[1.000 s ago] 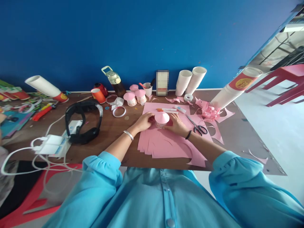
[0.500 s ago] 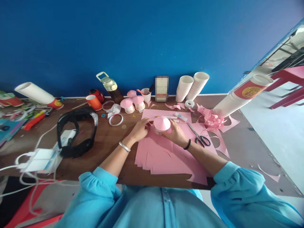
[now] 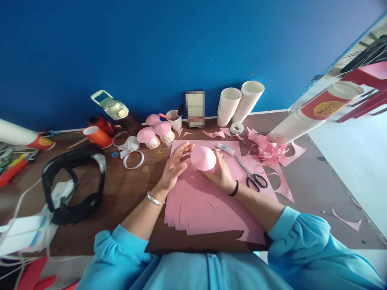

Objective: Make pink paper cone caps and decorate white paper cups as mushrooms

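Three pink-topped cups (image 3: 162,129) look done, fourth cup (image 3: 203,158) has its cone on, gripped by right hand (image 3: 222,174) above pink sheets (image 3: 208,209), bond unclear, left hand (image 3: 175,166) spread wide beside it; white cups (image 3: 229,108) remain plain.

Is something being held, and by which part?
The right hand grips the small cup with pink paper cone roof by its side, below the roof's rim; the open left hand holds nothing.

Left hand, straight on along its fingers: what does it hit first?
Likely the pink cone-topped piece in the right hand, close beside the left hand. Depth is unclear, so it might skim past the cone's far edge.
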Tool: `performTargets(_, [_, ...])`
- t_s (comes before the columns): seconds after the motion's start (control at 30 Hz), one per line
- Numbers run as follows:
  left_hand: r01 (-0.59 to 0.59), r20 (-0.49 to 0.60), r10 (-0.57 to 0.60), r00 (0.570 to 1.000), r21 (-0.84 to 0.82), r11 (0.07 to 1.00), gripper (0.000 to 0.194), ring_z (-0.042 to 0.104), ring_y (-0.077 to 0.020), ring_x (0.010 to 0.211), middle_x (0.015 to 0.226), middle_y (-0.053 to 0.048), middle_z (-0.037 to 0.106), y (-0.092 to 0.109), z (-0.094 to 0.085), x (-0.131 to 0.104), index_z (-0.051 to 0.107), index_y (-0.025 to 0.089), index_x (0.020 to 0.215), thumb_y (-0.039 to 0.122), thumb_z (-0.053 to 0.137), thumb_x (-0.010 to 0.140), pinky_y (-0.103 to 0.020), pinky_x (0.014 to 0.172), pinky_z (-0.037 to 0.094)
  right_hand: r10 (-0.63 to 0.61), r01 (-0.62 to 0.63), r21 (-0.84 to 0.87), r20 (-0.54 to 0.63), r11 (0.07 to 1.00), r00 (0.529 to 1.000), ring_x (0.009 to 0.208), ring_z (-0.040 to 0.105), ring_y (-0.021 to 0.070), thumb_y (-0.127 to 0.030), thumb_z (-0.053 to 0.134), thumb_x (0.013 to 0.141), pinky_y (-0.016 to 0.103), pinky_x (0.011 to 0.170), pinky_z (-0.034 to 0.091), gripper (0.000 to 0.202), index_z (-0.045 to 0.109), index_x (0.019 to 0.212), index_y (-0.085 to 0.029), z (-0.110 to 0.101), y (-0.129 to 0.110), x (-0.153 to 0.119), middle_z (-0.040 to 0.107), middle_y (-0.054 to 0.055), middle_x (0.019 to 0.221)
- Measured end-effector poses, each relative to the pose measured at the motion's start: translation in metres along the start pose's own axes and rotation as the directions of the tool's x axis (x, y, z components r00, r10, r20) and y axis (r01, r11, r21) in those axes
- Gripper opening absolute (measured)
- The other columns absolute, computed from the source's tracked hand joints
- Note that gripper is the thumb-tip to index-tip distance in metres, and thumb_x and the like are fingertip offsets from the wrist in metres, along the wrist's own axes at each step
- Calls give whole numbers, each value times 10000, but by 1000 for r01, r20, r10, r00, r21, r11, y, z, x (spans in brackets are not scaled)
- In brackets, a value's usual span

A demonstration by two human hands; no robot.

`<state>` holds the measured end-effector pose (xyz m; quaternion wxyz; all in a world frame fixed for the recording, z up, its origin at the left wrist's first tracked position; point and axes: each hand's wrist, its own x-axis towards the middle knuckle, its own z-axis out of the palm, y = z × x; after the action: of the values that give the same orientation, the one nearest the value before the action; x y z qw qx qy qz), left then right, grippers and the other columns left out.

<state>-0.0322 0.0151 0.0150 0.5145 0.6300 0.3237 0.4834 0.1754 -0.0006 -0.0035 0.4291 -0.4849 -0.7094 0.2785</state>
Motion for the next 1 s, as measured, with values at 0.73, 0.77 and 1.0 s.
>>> performTargets(0.73, [12, -113, 28, 993, 340, 941, 577, 681, -288, 1128, 1250, -120, 691, -11, 13, -7, 591, 218, 1275, 381, 841, 780, -452, 986, 565, -84, 95, -86, 125, 992, 989, 1268, 591, 331, -191, 587, 891, 542, 1041, 554, 589, 447, 1459, -251, -9, 2, -3, 592, 153, 1381])
performTargets(0.77, [-4, -111, 47, 993, 355, 935, 585, 670, -290, 1145, 1260, -118, 680, -10, 13, -7, 583, 225, 1287, 372, 840, 783, -459, 1004, 554, -76, 85, -76, 122, 993, 990, 1248, 600, 323, -185, 569, 898, 536, 1025, 562, 570, 457, 1452, -256, -11, 2, -3, 596, 147, 1373])
performTargets(1.0, [-140, 5, 156, 988, 472, 871, 654, 629, -329, 1251, 1325, -159, 652, -16, 15, -7, 547, 205, 1325, 432, 848, 790, -511, 1070, 518, -29, 32, 34, -89, 999, 996, 1200, 630, 281, -344, 481, 1046, 485, 967, 586, 313, 581, 1332, -264, -17, 5, 1, 639, 129, 1284])
